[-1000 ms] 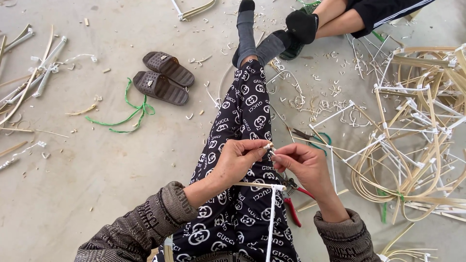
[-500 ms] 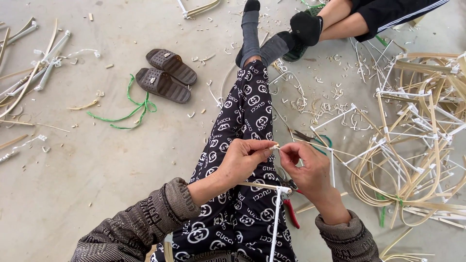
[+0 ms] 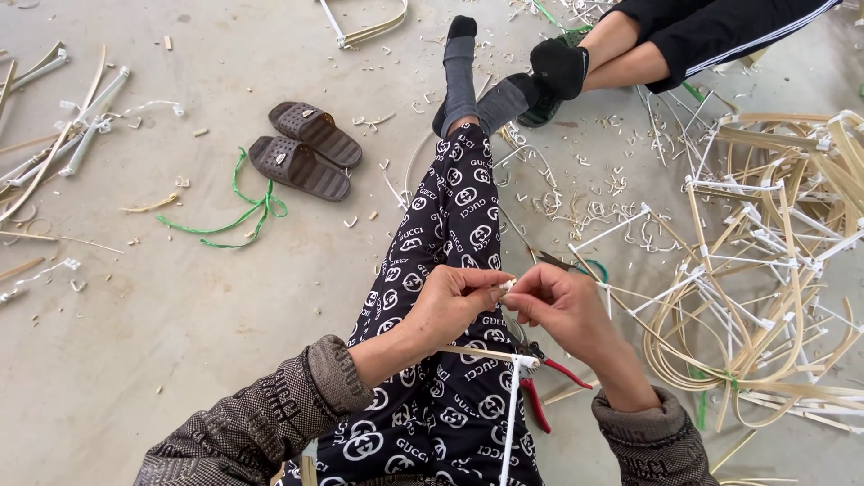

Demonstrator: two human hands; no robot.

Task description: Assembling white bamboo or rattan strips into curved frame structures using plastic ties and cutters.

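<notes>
Far left floor: loose bamboo strips [image 3: 54,117] with white binding lie scattered on the concrete.
Slippers: a pair of brown slippers [image 3: 304,149] sits side by side, a green cord [image 3: 236,209] curled just beside them.
Left hand: the left hand [image 3: 454,301] is over the lap, thumb and fingers closed narrowly on the end of a thin bamboo piece [image 3: 506,286].
Bamboo piece: it sits between the two hands, above the patterned trousers [image 3: 441,360]; how it is wrapped is too small to tell.
Right hand: the right hand [image 3: 562,310] meets the left, fingertips pinched on the same small piece.
Frame below: a white-wrapped stick [image 3: 511,414] with a joint runs down the lap under the hands.
Pliers: red-handled pliers [image 3: 540,382] lie beside the right wrist.
Right floor: a heap of curved bamboo frames [image 3: 765,270] with white joints.
Top: another person's crossed legs [image 3: 630,45] in dark socks.
</notes>
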